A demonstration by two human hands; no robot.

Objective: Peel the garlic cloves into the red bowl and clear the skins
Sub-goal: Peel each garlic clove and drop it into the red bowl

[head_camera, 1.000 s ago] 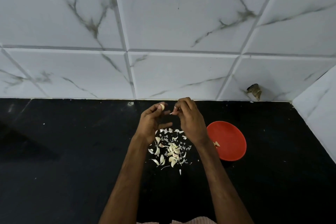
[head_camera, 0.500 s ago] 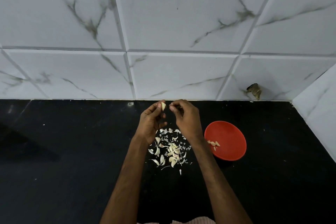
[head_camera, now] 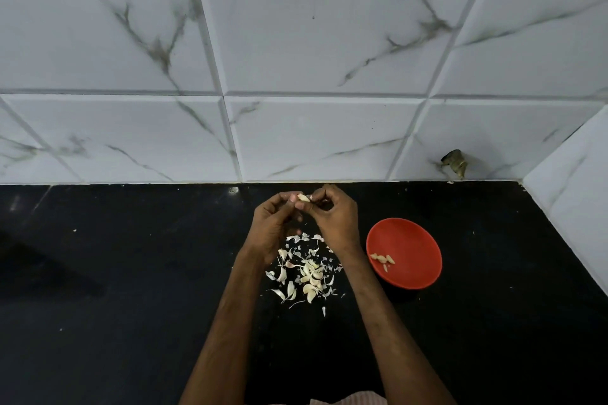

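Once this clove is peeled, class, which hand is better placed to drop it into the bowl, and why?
Right. The left hand and right hand both pinch the clove, but the bowl lies on the right hand's side; the left would have to cross over it.

Black counter (head_camera: pixel 115 273), red bowl (head_camera: pixel 414 240), heap of garlic cloves and skins (head_camera: pixel 306 273)

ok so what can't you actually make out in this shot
Head view, the only one:
garlic clove: mostly covered by fingers of the left hand and right hand; remaining skin unclear.
pile on the counter: cloves and skins too small to separate, partly behind the right hand.
dark object at the wall: too small to identify.
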